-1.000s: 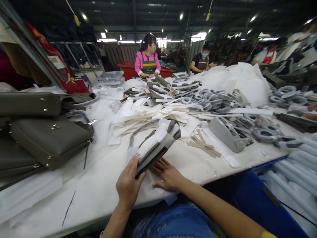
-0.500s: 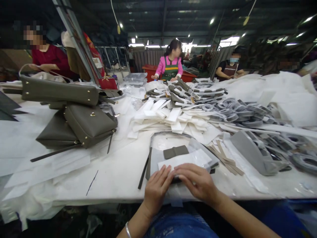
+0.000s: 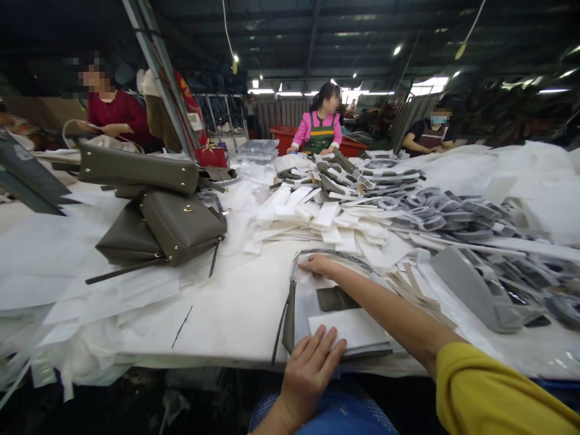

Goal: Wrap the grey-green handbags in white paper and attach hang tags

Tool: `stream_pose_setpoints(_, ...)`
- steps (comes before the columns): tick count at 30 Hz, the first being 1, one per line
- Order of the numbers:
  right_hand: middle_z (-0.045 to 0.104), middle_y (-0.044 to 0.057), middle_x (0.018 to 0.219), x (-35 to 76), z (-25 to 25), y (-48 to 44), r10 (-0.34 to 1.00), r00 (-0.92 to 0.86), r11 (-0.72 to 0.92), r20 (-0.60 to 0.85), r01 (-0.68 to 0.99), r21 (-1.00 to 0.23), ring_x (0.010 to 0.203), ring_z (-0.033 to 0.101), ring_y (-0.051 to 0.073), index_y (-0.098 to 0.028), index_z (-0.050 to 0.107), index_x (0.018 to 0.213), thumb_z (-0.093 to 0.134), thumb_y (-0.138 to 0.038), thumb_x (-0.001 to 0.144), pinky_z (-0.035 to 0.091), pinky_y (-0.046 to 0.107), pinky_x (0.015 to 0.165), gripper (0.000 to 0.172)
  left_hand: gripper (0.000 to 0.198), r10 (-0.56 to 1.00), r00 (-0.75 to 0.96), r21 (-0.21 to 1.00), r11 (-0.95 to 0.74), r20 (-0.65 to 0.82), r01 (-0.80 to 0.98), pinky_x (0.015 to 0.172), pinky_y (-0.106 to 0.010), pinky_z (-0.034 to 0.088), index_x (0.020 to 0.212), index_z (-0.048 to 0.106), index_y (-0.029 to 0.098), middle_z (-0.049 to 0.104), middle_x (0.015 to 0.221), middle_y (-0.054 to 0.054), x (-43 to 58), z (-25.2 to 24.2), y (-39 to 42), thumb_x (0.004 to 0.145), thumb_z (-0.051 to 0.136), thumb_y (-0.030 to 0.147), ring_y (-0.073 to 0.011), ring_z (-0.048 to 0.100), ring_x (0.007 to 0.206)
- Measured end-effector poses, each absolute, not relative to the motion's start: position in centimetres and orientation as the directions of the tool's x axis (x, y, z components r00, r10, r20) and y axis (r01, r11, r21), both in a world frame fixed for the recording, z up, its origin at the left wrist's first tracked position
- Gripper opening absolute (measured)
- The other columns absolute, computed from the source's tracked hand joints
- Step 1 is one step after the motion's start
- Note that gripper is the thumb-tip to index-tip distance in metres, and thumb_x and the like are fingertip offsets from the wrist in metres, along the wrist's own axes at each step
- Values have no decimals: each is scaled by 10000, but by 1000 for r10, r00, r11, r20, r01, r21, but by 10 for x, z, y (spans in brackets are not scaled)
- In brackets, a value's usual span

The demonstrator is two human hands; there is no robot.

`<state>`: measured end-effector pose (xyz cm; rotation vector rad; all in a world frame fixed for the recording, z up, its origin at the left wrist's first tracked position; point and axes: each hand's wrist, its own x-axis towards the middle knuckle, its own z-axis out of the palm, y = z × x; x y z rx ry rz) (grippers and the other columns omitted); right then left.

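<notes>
Near the table's front edge lies a flat olive bag point(image 3: 289, 320), its plastic-wrapped handle point(image 3: 357, 261) arching away at the far side. On it rest a white padded sheet point(image 3: 357, 329) and a small olive piece point(image 3: 334, 299). My left hand point(image 3: 312, 368) lies with fingers spread on the sheet's near left corner. Stretched across the bag, my right hand point(image 3: 316, 264) is at the left end of the wrapped handle, its index finger pointing left; what its other fingers hold, if anything, is hidden.
Olive handbags point(image 3: 181, 226) are stacked at left. White foam strips point(image 3: 317, 214), wrapped handles point(image 3: 453, 208) and a grey bag piece point(image 3: 462, 290) lie behind and to the right. Several people stand beyond the table, one in a pink top point(image 3: 319, 124).
My right hand has moved from the bag's near edge to the handle at its far left. My left hand stays near the front edge, fingers now spread. The view has shifted left.
</notes>
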<state>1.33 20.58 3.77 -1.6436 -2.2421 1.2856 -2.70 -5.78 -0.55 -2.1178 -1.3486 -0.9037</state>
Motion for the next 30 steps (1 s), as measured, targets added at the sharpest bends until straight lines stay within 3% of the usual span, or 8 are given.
stream_pose_setpoints(3, 679, 46, 1005, 19, 37, 205, 798, -447, -12, -405, 660, -751, 822, 665, 156, -140, 644, 1073, 617, -358, 965, 583, 333, 727, 245, 374, 593, 279, -18, -406, 755, 914, 1001, -299, 502, 1342, 606, 235, 628, 1373, -23, -26, -5, -56, 1047, 387, 163, -198, 592, 1269)
stream_pose_setpoints(7, 714, 43, 932, 29, 42, 203, 822, -485, -43, -299, 471, -881, 786, 680, 150, -133, 682, 1014, 664, -383, 929, 577, 324, 724, 265, 384, 600, 267, -5, -401, 754, 916, 967, -292, 512, 1316, 627, 243, 625, 1373, 8, -26, -2, -55, 1056, 355, 166, -188, 610, 1243)
stream_pose_setpoints(14, 773, 89, 834, 28, 56, 199, 852, -519, 39, -73, 202, -979, 775, 701, 185, -142, 788, 884, 801, -583, 663, 546, 355, 811, 493, 387, 633, 261, 14, -395, 729, 919, 983, -292, 501, 1335, 611, 246, 604, 1396, 13, -26, -3, -55, 1058, 350, 178, -190, 591, 1267)
stream_pose_setpoints(19, 785, 82, 847, 35, 82, 175, 809, -588, 113, 7, 145, -983, 813, 715, 215, -163, 804, 883, 817, -536, 658, 543, 392, 874, 436, 389, 660, 273, 10, -390, 700, 921, 1014, -296, 489, 1362, 586, 249, 577, 1429, 9, -27, -3, -56, 1053, 360, 180, -187, 558, 1303)
stream_pose_setpoints(24, 795, 51, 916, 77, 99, 121, 740, -663, 306, 114, 182, -934, 867, 733, 225, -216, 808, 904, 753, -431, 802, 571, 357, 871, 244, 408, 700, 315, 4, -413, 641, 911, 1032, -310, 486, 1391, 554, 235, 549, 1462, -2, -31, -5, -56, 1056, 327, 180, -196, 511, 1348)
stream_pose_setpoints(27, 792, 56, 967, 107, 88, 91, 601, -775, 494, 193, 171, -853, 907, 741, 213, -225, 800, 972, 663, -321, 901, 590, 322, 860, 182, 406, 698, 320, 42, -448, 640, 893, 1042, -328, 487, 1377, 560, 188, 610, 1400, -42, -33, -5, -57, 1050, 320, 157, -198, 542, 1316)
stream_pose_setpoints(30, 762, 75, 1099, 128, 70, 72, 446, -847, 646, 290, 80, -759, 1041, 712, 198, -243, 765, 1099, 571, -206, 949, 574, 318, 937, 248, 340, 700, 237, 162, -454, 674, 876, 1049, -337, 495, 1289, 615, 159, 715, 1207, -84, -34, -6, -58, 1037, 387, 179, -192, 632, 1188)
